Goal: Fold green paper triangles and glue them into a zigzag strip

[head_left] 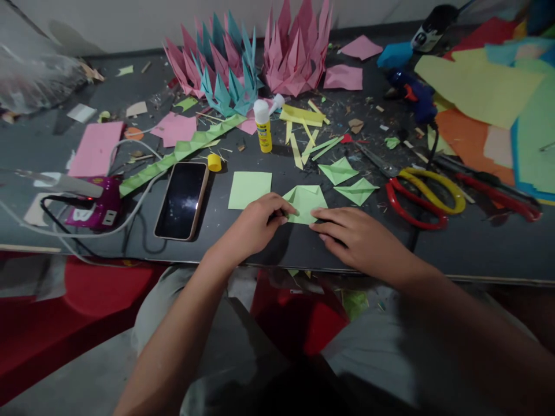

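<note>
A light green piece of paper (pixel 309 199), partly folded with a raised flap, lies on the dark table between my hands. My left hand (pixel 266 218) is closed at its left side, thumb and forefinger pressed together on the paper. My right hand (pixel 353 231) reaches in from the right with fingers stretched out, the tips touching the paper's right edge. A flat green square (pixel 250 189) lies just beyond my left hand. Two folded green pieces, an upper one (pixel 339 171) and a lower one (pixel 357 190), rest beyond my right hand.
A phone (pixel 181 200) and purple power strip (pixel 97 202) with cables lie left. An uncapped glue stick (pixel 263 128) stands behind the paper. Scissors (pixel 422 196) lie right. Pink folded-paper spikes (pixel 296 58), a pleated green strip (pixel 186 149) and yellow scraps (pixel 302 114) lie farther back.
</note>
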Action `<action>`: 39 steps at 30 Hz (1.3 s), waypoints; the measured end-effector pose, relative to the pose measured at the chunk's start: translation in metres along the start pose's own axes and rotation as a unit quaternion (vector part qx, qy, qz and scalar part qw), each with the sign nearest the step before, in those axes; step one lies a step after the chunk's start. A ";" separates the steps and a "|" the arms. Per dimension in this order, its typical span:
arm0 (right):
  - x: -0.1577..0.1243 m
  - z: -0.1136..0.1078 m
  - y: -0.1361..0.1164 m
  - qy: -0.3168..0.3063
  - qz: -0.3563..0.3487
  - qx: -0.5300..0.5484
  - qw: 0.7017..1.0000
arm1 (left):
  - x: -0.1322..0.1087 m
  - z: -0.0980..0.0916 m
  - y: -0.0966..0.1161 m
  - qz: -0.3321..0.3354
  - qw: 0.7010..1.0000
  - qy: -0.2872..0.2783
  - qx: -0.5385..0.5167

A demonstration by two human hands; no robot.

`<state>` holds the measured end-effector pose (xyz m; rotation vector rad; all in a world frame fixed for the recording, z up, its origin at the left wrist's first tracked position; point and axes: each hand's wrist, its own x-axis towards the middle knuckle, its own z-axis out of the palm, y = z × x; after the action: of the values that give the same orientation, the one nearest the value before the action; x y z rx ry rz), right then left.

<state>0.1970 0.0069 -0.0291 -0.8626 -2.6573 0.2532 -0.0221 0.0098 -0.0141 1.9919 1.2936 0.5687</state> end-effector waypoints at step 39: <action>0.046 0.007 0.011 0.051 0.234 0.031 0.970 | 0.018 0.026 0.013 -0.127 0.968 0.161 0.143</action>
<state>0.1657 0.0426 -0.0271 -1.4321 -2.3061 0.3886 0.0111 0.0151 -0.0218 1.9670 1.8921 0.6269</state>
